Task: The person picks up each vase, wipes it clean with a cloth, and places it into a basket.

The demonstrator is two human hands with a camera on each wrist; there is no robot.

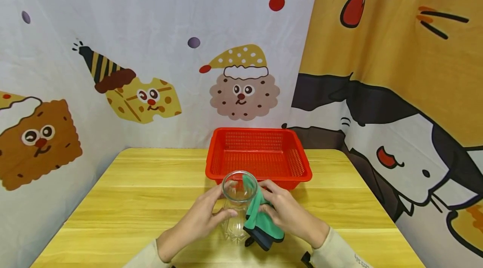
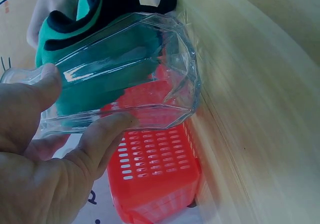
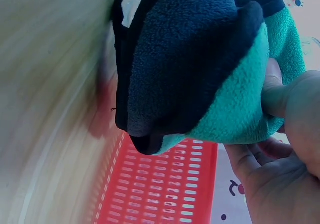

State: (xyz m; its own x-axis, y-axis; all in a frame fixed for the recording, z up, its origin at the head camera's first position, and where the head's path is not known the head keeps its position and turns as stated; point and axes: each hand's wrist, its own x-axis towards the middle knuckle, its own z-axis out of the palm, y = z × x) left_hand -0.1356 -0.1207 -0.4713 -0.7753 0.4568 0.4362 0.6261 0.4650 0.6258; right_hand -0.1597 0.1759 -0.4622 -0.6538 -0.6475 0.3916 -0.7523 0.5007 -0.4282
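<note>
Green cloth (image 1: 267, 224) in right hand (image 1: 283, 209) and glass jar (image 1: 241, 208) in left hand (image 1: 205, 214), gripping each: best hold steady, rub softly.

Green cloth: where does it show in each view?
Head: cloth at lower centre, just right of the jar, held in the right hand.
Left wrist: cloth at upper left, partly seen through the jar.
Right wrist: cloth at upper centre.
Shared landmark: red basket.

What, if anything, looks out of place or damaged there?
Nothing stands out. The left hand grips the jar, roughly upright; the right hand holds the cloth beside it; the basket sits behind. No spill or crack shows.
</note>
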